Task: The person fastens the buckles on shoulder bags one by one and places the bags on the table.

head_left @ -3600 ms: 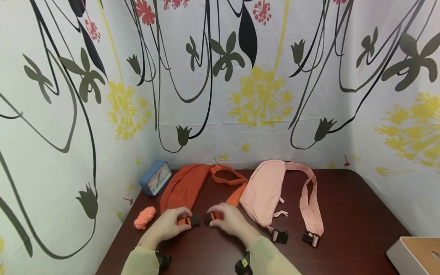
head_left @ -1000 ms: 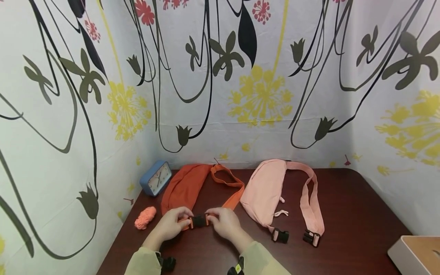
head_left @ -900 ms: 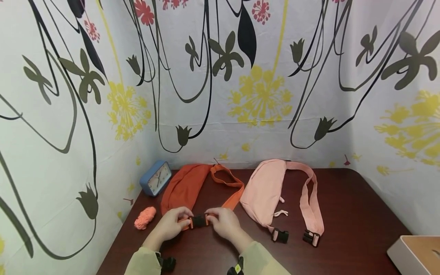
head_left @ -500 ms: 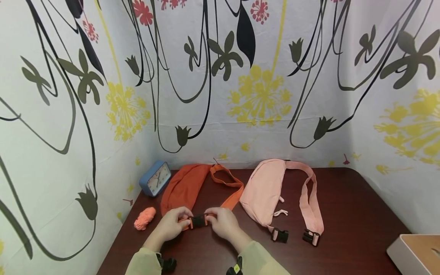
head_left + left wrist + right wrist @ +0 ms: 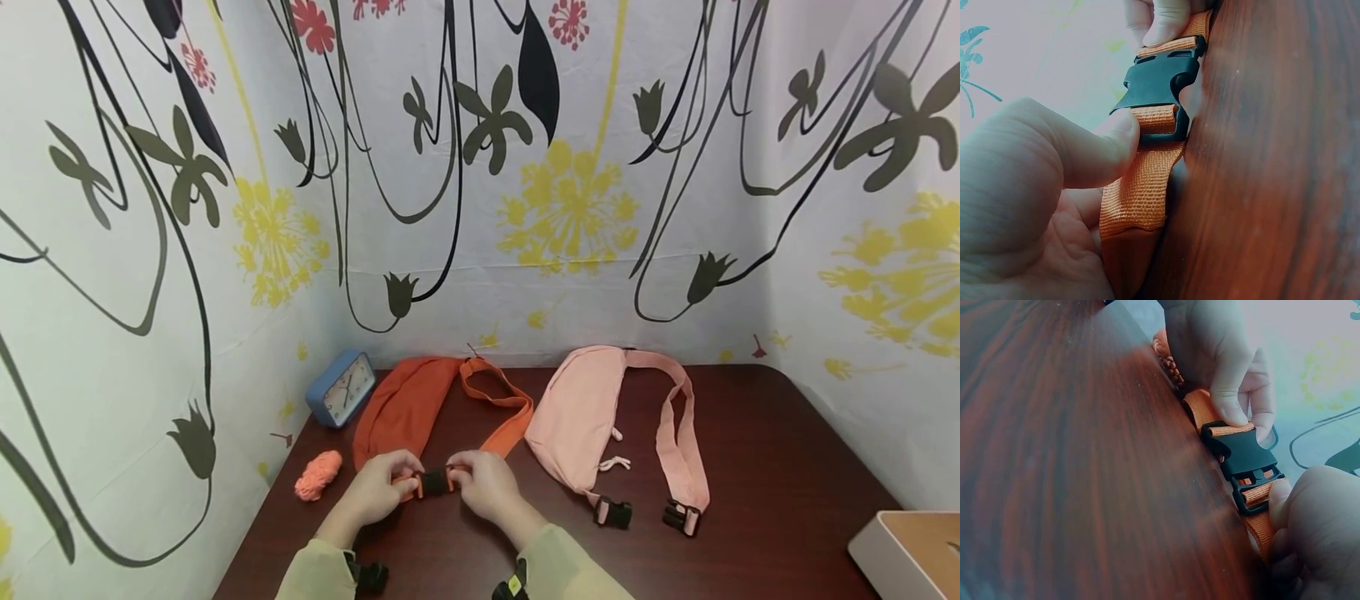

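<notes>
The black buckle (image 5: 434,482) sat just on the near side of the orange bag (image 5: 396,408), halves together; the left hand (image 5: 381,486) pinched the strap (image 5: 1138,187) at one end, the right hand (image 5: 487,487) at the other. I judged this the fastening step, the next move calling for a check of the catch, then release. The left wrist view showed the thumb (image 5: 1100,150) clearly; only the head view showed the pink bag (image 5: 577,417), right of the orange bag.

You wear pale green sleeves (image 5: 318,571) and black wrist cameras (image 5: 371,577), the right one bearing a yellow mark (image 5: 514,584).
</notes>
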`<state>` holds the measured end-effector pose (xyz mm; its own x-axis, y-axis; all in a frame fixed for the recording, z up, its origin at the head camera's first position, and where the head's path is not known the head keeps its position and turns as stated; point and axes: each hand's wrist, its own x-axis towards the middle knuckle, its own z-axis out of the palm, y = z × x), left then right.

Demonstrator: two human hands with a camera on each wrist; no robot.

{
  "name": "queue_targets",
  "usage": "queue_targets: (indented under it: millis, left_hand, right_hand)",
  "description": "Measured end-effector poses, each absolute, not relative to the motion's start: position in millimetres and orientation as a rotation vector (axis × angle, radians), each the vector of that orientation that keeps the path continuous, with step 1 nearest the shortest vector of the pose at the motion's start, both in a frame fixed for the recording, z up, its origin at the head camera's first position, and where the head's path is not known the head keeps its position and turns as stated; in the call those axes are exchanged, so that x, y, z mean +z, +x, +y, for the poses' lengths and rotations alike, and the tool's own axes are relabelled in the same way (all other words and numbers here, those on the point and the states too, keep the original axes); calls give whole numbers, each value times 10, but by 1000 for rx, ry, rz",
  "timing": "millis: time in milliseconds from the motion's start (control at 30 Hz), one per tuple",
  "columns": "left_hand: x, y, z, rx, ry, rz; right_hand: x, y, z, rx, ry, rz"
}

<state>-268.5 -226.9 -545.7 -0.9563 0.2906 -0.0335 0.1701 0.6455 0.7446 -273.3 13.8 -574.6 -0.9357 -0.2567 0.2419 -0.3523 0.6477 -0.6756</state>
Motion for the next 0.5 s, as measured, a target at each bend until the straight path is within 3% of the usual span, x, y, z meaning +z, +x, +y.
queue_targets:
  millis: [500]
  left_hand:
    - [-5456,-2686,-2268,1275,336,2661]
  right_hand:
    - [-5733,-2748,119,1239,477,-2764]
